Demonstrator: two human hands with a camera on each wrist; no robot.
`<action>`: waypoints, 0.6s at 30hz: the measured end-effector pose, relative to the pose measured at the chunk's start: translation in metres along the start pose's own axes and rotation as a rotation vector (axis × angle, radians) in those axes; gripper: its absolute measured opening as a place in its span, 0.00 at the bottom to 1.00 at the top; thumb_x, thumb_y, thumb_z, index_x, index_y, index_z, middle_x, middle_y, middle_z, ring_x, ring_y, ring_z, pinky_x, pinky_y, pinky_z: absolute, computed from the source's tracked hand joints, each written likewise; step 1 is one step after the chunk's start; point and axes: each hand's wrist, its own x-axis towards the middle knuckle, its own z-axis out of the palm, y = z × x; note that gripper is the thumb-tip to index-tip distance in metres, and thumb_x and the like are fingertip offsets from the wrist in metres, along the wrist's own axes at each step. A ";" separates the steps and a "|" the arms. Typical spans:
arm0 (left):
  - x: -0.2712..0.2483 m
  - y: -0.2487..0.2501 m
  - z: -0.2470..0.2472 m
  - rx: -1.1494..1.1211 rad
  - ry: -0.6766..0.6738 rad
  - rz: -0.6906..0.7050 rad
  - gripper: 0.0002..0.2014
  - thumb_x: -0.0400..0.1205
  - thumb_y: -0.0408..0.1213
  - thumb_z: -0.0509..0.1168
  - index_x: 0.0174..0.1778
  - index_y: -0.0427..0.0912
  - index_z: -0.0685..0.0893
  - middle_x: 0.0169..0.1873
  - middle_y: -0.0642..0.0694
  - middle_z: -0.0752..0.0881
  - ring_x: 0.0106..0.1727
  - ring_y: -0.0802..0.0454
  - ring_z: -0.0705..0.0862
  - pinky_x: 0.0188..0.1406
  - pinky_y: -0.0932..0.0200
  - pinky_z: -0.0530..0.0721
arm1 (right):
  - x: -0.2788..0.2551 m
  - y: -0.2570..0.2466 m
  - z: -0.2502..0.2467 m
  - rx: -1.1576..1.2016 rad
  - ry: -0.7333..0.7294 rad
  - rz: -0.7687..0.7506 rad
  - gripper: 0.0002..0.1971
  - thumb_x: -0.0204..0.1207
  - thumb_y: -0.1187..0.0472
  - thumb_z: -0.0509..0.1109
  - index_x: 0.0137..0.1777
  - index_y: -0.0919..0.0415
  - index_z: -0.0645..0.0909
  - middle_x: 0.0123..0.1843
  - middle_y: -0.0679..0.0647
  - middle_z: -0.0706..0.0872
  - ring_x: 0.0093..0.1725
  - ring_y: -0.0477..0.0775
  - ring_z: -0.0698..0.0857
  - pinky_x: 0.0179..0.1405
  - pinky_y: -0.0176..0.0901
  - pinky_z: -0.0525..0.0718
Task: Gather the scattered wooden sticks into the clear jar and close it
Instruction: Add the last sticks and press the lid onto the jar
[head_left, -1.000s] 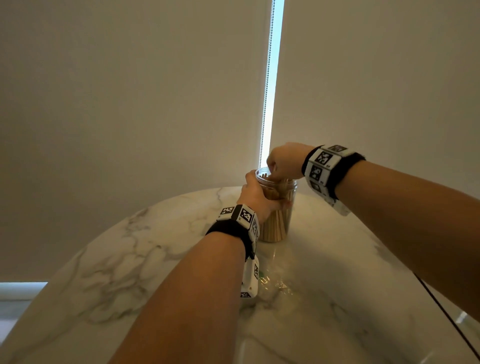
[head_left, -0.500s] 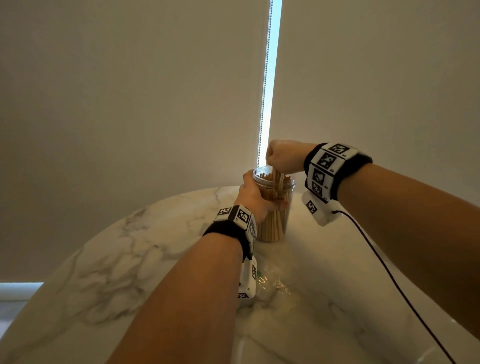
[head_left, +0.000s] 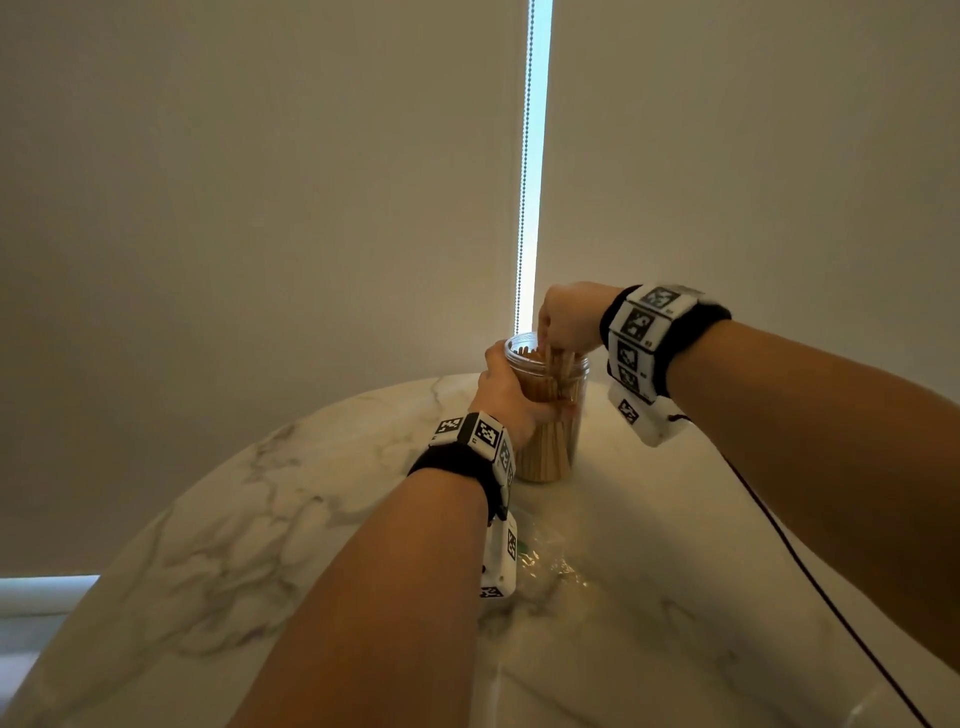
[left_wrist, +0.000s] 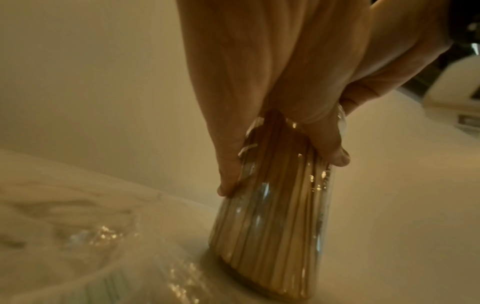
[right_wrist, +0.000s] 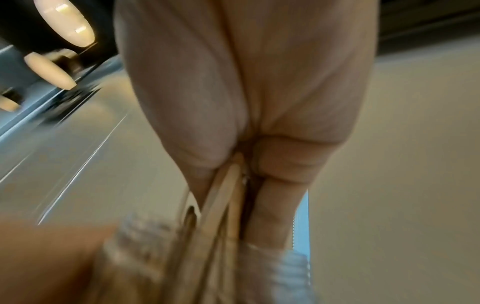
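Observation:
The clear jar stands upright near the far edge of the marble table, packed with wooden sticks. My left hand grips the jar round its upper half, fingers and thumb wrapped on the wall. My right hand hovers over the open mouth and pinches a small bundle of sticks whose lower ends reach down into the jar. No lid shows in any view.
A crumpled clear plastic wrapper lies on the table just behind my left wrist, also seen as the wrapper beside the jar. A black cable trails from my right wrist across the table. Roller blinds and a bead chain hang behind.
My right hand rose slightly from the jar mouth, lifting a pinch of sticks partly up, then held just above the rim. The left hand kept its grip on the jar.

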 end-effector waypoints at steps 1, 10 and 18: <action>0.000 0.000 0.000 -0.002 0.004 0.000 0.59 0.62 0.47 0.86 0.82 0.54 0.52 0.70 0.46 0.77 0.70 0.45 0.79 0.69 0.43 0.81 | 0.001 0.001 -0.004 0.046 -0.012 0.011 0.11 0.82 0.61 0.69 0.59 0.61 0.88 0.53 0.55 0.91 0.52 0.54 0.91 0.56 0.48 0.90; 0.001 0.001 -0.001 0.009 -0.006 -0.016 0.61 0.56 0.52 0.85 0.80 0.59 0.52 0.68 0.47 0.78 0.68 0.44 0.80 0.66 0.40 0.83 | -0.003 -0.001 0.009 -0.022 -0.002 -0.131 0.11 0.83 0.63 0.66 0.58 0.52 0.88 0.58 0.48 0.88 0.50 0.49 0.82 0.46 0.39 0.78; 0.000 0.000 -0.001 0.021 0.004 -0.015 0.61 0.60 0.47 0.86 0.83 0.56 0.51 0.70 0.46 0.77 0.69 0.44 0.79 0.68 0.42 0.82 | -0.005 0.007 -0.003 0.191 -0.052 -0.063 0.02 0.77 0.57 0.76 0.47 0.50 0.90 0.43 0.45 0.89 0.45 0.47 0.86 0.37 0.36 0.79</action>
